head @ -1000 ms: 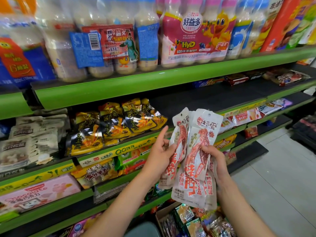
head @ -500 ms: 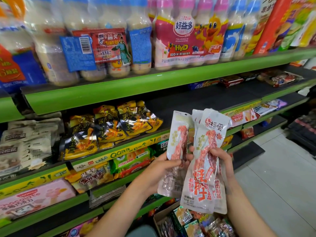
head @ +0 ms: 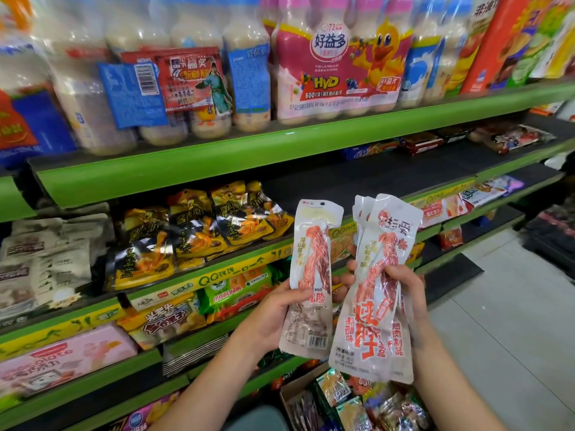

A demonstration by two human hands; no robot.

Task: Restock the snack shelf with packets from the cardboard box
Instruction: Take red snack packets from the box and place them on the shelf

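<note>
My left hand (head: 273, 318) grips a single white-and-red snack packet (head: 312, 275), held upright with its back label toward me. Beside it, my right hand (head: 401, 293) holds a fanned bunch of the same white packets (head: 378, 293) with red lettering. The two are apart by a small gap. Both hover in front of the middle green snack shelf (head: 217, 275). Below my hands the cardboard box (head: 287, 396) stands open on the floor, full of mixed snack packets (head: 367, 402).
Black-and-yellow packets (head: 193, 231) and grey packets (head: 46, 262) lie on the middle shelf; its dark stretch to the right (head: 357, 185) is bare. Drink bottle packs (head: 336, 63) fill the top shelf. Lower shelves hold more snacks. Tiled floor (head: 513, 321) lies at right.
My left hand has pulled one packet out of the bunch and moved it leftward, away from the packets in my right hand. The view has shifted slightly.
</note>
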